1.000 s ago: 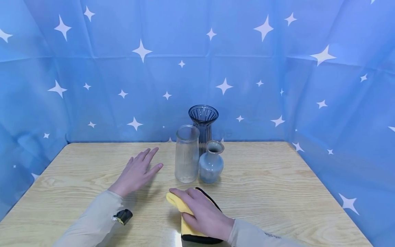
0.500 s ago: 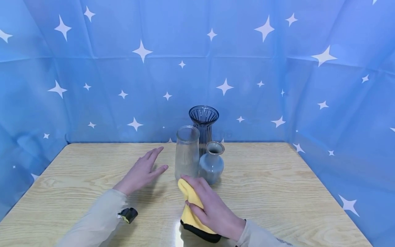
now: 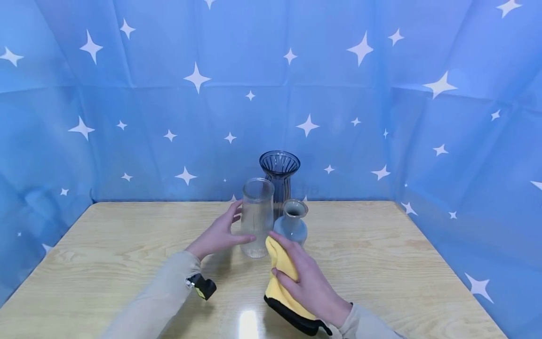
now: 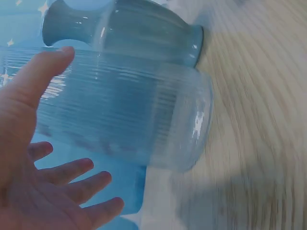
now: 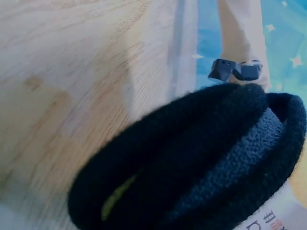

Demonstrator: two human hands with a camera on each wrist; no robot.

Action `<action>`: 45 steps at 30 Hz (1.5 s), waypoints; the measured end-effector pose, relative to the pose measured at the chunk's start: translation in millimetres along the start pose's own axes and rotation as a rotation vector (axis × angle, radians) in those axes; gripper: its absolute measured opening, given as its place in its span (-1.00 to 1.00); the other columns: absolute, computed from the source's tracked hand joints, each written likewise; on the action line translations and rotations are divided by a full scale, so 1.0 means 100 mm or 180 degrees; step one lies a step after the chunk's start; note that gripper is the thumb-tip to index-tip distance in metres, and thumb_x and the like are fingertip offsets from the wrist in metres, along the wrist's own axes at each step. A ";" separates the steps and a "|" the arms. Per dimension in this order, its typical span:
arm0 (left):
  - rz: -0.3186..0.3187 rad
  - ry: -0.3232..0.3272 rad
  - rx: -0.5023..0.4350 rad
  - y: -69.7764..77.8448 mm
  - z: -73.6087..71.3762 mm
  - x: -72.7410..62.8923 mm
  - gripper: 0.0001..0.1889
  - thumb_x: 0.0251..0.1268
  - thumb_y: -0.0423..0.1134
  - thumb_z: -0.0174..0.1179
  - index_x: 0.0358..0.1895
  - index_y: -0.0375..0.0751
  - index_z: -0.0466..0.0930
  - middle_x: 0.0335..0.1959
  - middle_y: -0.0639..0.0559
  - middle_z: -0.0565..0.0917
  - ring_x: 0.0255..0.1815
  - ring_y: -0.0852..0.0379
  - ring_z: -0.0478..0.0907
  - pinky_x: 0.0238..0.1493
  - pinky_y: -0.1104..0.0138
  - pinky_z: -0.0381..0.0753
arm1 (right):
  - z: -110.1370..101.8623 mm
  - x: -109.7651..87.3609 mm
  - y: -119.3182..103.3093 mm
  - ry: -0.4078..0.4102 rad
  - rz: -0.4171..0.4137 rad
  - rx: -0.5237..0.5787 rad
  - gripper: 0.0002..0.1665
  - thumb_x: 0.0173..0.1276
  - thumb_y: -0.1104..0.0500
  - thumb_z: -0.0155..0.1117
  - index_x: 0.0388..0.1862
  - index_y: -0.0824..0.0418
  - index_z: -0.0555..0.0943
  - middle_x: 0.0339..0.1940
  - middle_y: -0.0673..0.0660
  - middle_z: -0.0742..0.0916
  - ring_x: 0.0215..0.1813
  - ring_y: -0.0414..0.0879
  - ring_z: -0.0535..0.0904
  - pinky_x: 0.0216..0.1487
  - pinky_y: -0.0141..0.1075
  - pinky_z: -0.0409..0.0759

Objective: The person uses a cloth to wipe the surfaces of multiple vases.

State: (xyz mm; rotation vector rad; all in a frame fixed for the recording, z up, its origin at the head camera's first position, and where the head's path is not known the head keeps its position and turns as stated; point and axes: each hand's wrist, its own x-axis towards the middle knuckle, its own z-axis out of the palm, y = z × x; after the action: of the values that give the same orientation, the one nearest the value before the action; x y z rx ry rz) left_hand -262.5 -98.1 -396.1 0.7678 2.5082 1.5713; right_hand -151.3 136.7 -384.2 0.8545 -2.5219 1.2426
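Note:
A clear ribbed glass vase point(image 3: 257, 221) stands upright on the wooden table. My left hand point(image 3: 220, 235) is at its left side, thumb in front and fingers beyond it; in the left wrist view the fingers point(image 4: 91, 187) are spread and fairly straight, and I cannot tell whether they touch the glass. My right hand point(image 3: 311, 280) grips a folded yellow cloth point(image 3: 281, 263) with black edging, raised in front of the vases. A small blue-grey vase point(image 3: 291, 228) stands beside the clear one, its lower part hidden by the right hand. In the right wrist view the cloth's black edging point(image 5: 192, 158) fills the front.
Close behind stands a taller dark-blue flared glass vase point(image 3: 279, 176), partly covered by the other two. The wooden table point(image 3: 372, 263) ends at a blue curtain point(image 3: 203, 113) with white stars. A black wrist device point(image 3: 202, 286) sits on the left sleeve.
My left hand has moved right, from beside the clear vase to around it. My right hand has carried the cloth forward and to the right. The view has tilted slightly upward.

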 end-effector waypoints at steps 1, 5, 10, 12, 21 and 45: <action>-0.0040 0.0012 -0.0090 -0.01 0.02 0.01 0.00 0.05 -0.16 0.47 0.51 -0.06 -0.01 0.44 -0.25 0.20 0.38 -0.32 0.19 0.32 -0.14 0.23 | 0.00 -0.01 0.01 -0.0015 0.0052 0.0042 -0.05 0.26 0.40 0.32 0.51 -0.14 0.16 0.11 0.01 0.52 -0.16 -0.15 0.49 -0.26 -0.33 0.61; -0.0129 0.0065 -0.0205 -0.04 0.09 0.02 -0.10 0.09 -0.16 0.45 0.47 -0.03 0.09 0.39 -0.20 0.29 0.33 -0.30 0.28 0.30 -0.14 0.28 | 0.01 -0.02 0.06 -0.0011 0.0184 0.0119 -0.07 0.27 0.39 0.30 0.52 -0.12 0.16 0.15 0.00 0.51 -0.07 -0.15 0.51 -0.15 -0.29 0.61; -0.0172 0.0073 -0.0164 -0.03 0.13 0.02 -0.22 0.13 -0.14 0.42 0.40 -0.04 0.22 0.31 -0.14 0.40 0.28 -0.22 0.37 0.28 -0.06 0.35 | 0.01 -0.01 0.12 0.0060 0.0196 0.0231 -0.13 0.30 0.39 0.27 0.52 0.02 0.17 0.27 0.04 0.46 0.04 -0.12 0.51 -0.07 -0.27 0.61; -0.0154 0.0071 -0.0168 -0.02 0.11 0.00 -0.23 0.12 -0.15 0.43 0.39 -0.05 0.24 0.30 -0.12 0.41 0.27 -0.20 0.38 0.27 -0.04 0.37 | 0.01 0.01 0.14 0.0089 0.0149 0.0235 -0.13 0.32 0.39 0.25 0.52 0.03 0.15 0.36 0.05 0.41 0.16 -0.10 0.48 0.01 -0.23 0.59; -0.0128 -0.0107 -0.0216 0.00 -0.09 -0.11 -0.24 0.11 -0.17 0.44 0.36 -0.05 0.24 0.30 -0.15 0.38 0.24 -0.21 0.40 0.21 0.02 0.46 | 0.00 0.18 0.14 0.0104 0.0351 0.0461 -0.15 0.38 0.35 0.20 0.51 -0.17 0.14 0.39 0.03 0.37 0.07 -0.13 0.53 -0.08 -0.27 0.63; 0.0016 -0.0516 -0.0378 0.05 -0.25 -0.40 -0.16 0.12 -0.36 0.38 0.44 -0.13 0.10 0.30 -0.24 0.36 0.22 -0.25 0.42 0.14 0.05 0.53 | 0.07 0.65 -0.04 0.0226 0.0214 0.0534 -0.18 0.39 0.27 0.22 0.52 -0.13 0.13 0.46 0.03 0.29 0.36 -0.09 0.31 0.21 -0.10 0.47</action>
State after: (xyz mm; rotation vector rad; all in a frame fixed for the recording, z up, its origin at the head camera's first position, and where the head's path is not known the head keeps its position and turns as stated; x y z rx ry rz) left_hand -234.1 -135.2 -387.9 0.8488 2.2800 1.5741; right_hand -201.2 103.1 -358.6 0.7506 -2.4360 1.4956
